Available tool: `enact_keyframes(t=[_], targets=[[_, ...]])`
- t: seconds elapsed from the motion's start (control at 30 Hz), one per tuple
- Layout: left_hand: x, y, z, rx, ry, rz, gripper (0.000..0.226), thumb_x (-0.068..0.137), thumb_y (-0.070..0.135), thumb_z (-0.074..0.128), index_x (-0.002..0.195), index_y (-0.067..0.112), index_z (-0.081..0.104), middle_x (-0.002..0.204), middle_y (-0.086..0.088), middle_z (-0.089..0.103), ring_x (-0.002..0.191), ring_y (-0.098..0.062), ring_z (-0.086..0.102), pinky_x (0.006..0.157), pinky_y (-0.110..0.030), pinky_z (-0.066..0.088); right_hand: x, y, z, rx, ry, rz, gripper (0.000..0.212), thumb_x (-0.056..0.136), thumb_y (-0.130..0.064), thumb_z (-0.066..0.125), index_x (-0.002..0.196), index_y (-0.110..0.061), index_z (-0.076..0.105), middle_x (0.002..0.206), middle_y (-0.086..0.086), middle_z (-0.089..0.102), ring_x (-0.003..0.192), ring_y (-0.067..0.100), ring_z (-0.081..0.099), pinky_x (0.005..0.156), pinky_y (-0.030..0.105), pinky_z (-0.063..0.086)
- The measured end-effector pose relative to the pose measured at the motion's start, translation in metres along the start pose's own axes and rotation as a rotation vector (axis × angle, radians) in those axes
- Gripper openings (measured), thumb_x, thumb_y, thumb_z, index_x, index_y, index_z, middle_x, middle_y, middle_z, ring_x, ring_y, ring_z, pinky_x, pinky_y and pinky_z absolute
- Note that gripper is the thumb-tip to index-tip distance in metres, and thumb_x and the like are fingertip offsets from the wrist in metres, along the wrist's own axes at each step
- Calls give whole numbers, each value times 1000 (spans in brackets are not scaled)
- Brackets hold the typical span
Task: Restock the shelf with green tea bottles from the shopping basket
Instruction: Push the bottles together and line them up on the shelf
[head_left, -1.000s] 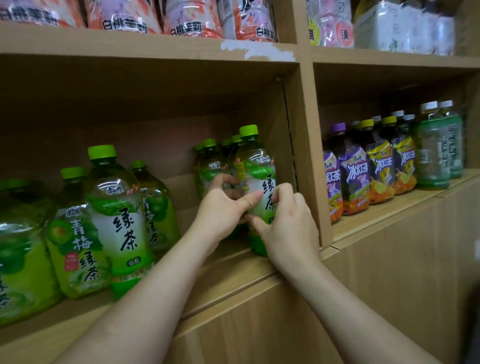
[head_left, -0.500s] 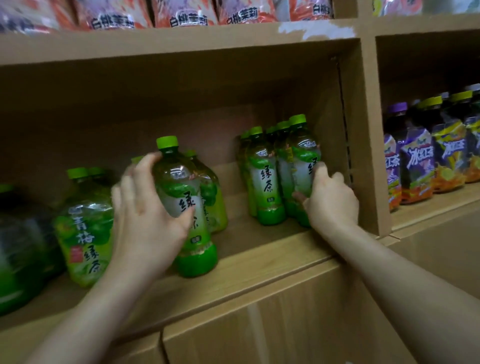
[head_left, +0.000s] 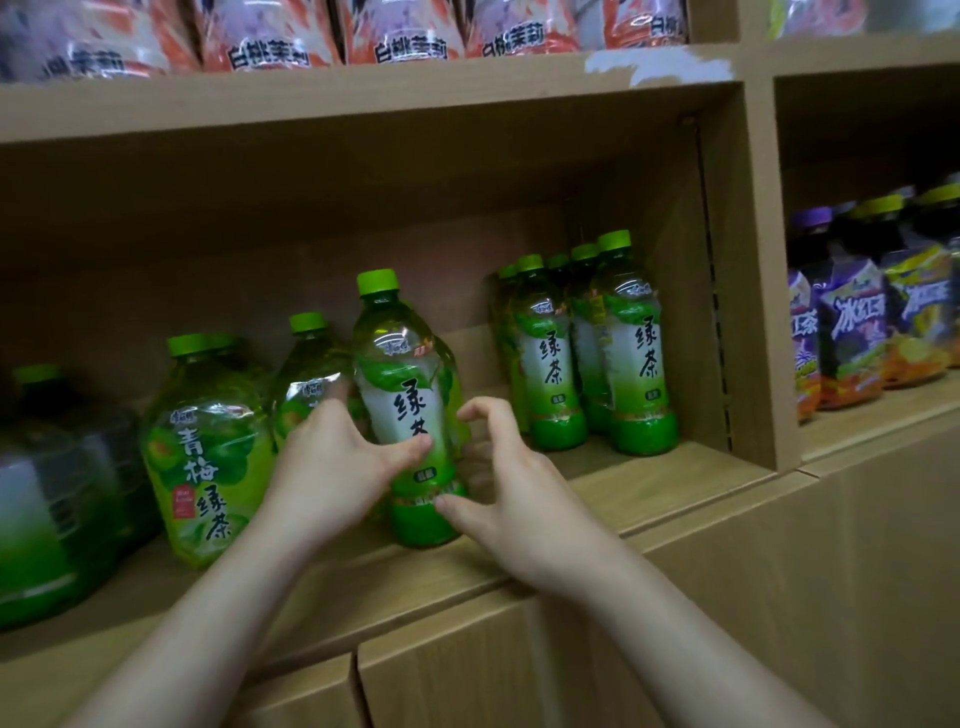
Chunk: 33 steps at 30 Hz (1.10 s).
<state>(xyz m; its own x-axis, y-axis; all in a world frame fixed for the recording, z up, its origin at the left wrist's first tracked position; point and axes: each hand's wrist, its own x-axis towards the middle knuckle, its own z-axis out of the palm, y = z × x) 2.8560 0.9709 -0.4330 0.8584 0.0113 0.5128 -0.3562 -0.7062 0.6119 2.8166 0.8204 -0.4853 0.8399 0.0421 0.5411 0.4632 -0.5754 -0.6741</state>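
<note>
A green tea bottle (head_left: 402, 384) with a green cap stands upright near the front of the wooden shelf (head_left: 649, 483). My left hand (head_left: 332, 462) wraps its left side, thumb across the label. My right hand (head_left: 511, 483) curls around its right side, thumb touching the bottle's green base, fingers spread behind it. A group of several green tea bottles (head_left: 587, 353) stands against the shelf's right wall. The shopping basket is out of view.
Green plum tea bottles (head_left: 208, 441) stand at the left, one close behind my left hand. A vertical divider (head_left: 748, 270) closes the bay on the right; beyond it are purple and yellow iced tea bottles (head_left: 852, 332). Pink packs (head_left: 395, 31) fill the upper shelf.
My right hand left the group of bottles at the right and came across to the front bottle. My left hand stayed on that bottle, which now stands further right.
</note>
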Motion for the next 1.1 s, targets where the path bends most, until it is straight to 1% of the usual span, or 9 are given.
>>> enact_keyframes(t=[0.17,0.3,0.43,0.57,0.7,0.83,0.93,1.03,1.1], targets=[[5,25,25,-143,-106,53,83,35,55,81,107,35,45,92,3,73,81,-20,71,70,-46,59,-7,6,-22,-203,177,11,68,83,-34,71,130,-44,22,114,2,66,103,26,64,88,45,53],[14,56,75,-237,-129,110,75,40,53,82,105,36,47,90,1,74,81,-22,71,70,-46,59,-9,32,-53,-355,327,82,61,84,-34,68,131,-38,29,114,3,65,102,28,63,82,40,52],[22,78,111,-195,-92,154,65,63,42,82,116,26,49,103,-1,71,97,-25,66,81,-41,55,-9,51,-74,-524,362,168,67,86,-35,65,141,-37,27,136,7,38,127,28,39,97,38,41],[27,80,126,-165,-22,171,63,72,38,78,126,21,49,119,-4,62,114,-24,55,93,-34,46,-2,61,-81,-477,267,243,81,88,-32,62,149,-33,9,157,13,8,141,35,24,111,42,30],[30,79,129,-211,-33,163,61,72,36,80,121,19,49,109,-5,66,99,-24,63,84,-35,53,6,63,-82,-505,154,295,84,89,-36,60,151,-25,4,160,16,-2,144,38,21,113,44,30],[30,82,129,-202,-31,143,60,71,36,80,120,17,49,108,-6,67,97,-26,64,83,-37,54,6,64,-84,-549,141,313,77,89,-39,59,150,-21,16,160,10,-3,144,36,19,111,44,30],[28,85,125,-187,-91,105,64,74,37,78,124,16,45,121,-6,61,109,-27,59,88,-34,49,-1,61,-89,-485,123,295,78,89,-35,60,152,-27,14,161,9,-1,145,34,19,113,45,30],[15,95,107,-109,-63,126,72,76,39,75,132,19,36,127,-7,55,114,-30,56,92,-38,47,-19,50,-105,-463,167,192,76,87,-28,61,151,-29,19,158,6,20,141,27,32,111,42,35],[-2,107,90,-160,15,258,62,81,35,70,133,25,38,123,-3,57,108,-25,58,90,-39,49,-39,37,-125,-493,199,105,68,87,-26,63,147,-26,32,148,3,41,131,21,45,106,39,40]])
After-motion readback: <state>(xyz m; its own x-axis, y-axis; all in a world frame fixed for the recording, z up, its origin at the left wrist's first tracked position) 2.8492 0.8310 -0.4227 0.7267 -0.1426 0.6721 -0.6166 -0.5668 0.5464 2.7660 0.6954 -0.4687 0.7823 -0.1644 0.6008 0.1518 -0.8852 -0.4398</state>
